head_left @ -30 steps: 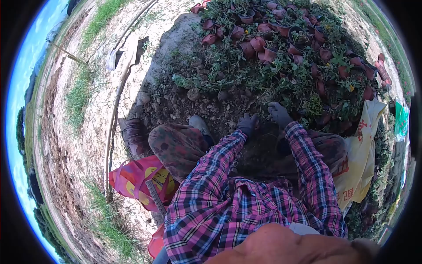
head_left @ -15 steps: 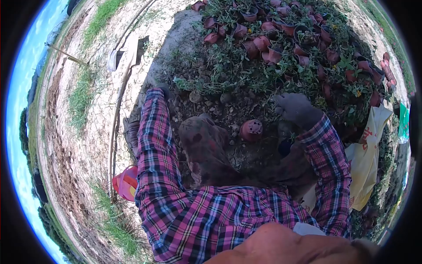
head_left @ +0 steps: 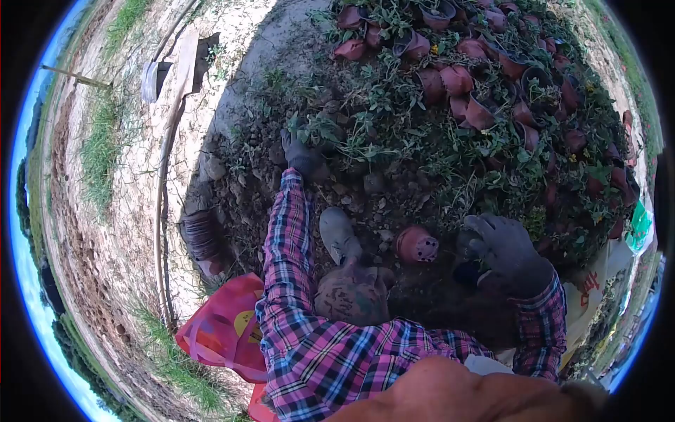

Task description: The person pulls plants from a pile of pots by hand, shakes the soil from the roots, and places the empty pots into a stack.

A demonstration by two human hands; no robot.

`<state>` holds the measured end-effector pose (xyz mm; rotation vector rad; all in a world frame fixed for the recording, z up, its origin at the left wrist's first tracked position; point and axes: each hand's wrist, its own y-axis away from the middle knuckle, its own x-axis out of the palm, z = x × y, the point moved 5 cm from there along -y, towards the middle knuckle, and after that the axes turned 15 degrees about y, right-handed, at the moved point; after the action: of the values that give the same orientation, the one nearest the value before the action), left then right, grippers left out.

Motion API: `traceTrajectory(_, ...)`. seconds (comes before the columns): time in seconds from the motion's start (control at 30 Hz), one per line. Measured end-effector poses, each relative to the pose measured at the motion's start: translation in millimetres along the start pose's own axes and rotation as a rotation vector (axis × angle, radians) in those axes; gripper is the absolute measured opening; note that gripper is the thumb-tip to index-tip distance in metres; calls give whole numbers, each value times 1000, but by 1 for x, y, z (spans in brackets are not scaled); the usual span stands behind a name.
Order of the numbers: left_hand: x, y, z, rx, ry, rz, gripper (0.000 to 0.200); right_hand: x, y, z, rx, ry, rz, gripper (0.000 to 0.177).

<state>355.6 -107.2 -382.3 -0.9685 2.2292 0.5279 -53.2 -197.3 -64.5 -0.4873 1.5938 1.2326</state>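
Note:
My left hand, in a grey glove, reaches forward to the clods and weeds at the near edge of the heap. Its visible fingers are stretched out, their tips partly hidden among leaves. My right hand, gloved too, hovers at the right with loosely bent fingers apart, and I see nothing held in it. Between my arms a reddish-brown plastic pot lies tipped, its holed base facing me. A grey boot stands on the soil left of the pot.
Ahead is a heap of reddish pots tangled with weeds. A stack of dark pots lies at the left, with a red-pink bag nearer me. A pale sack is at the right. A hose runs along the sunlit ground.
My view has shifted. My left hand has moved right along the soil's edge to the weeds. My right hand has drawn back towards me, away from the heap. More of the red-pink bag shows.

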Motion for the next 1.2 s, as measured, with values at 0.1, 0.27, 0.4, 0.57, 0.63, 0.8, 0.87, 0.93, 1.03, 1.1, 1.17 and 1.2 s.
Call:
traceTrajectory(0.1, -20, -3, 4, -107, 524, -362, 37, -4, -9, 1, -3, 33, -2, 38)
traceTrajectory(0.27, -42, -34, 35, -117, 453, -636, 46, 4, -12, 3, 2, 59, 66, 38)
traceTrajectory(0.4, -130, -49, -21, 367, 132, -143, 39, 7, -8, 5, 18, -46, 199, 40)
traceTrajectory(0.57, -130, -36, 39, 100, -127, -438, 31, 0, -13, 4, -10, 3, 87, 40)
traceTrajectory(0.63, -100, -28, 63, -187, -304, -391, 29, 4, -13, 4, 3, 5, 87, 40)
traceTrajectory(0.8, -95, -22, 23, -246, -494, -87, 25, 4, -11, 1, 39, -24, 203, 38)
traceTrajectory(0.87, -104, -30, 40, -252, -436, -81, 25, 4, -13, 2, 40, -10, 175, 38)
traceTrajectory(0.93, -118, -50, 75, -155, -503, -7, 24, 5, -13, 5, 6, -37, 166, 38)
traceTrajectory(1.03, -167, -41, -8, -28, -412, -28, 23, 9, -11, 3, -4, -9, 171, 39)
traceTrajectory(1.1, -171, -43, 11, 165, -70, -123, 27, 8, -11, 3, 13, -6, 147, 39)
traceTrajectory(1.17, -149, -39, 29, 65, -90, -127, 29, 3, -14, 3, 18, -20, 129, 40)
traceTrajectory(1.2, -117, -26, 25, -137, -280, -87, 29, 3, -14, 3, 10, -39, 129, 40)
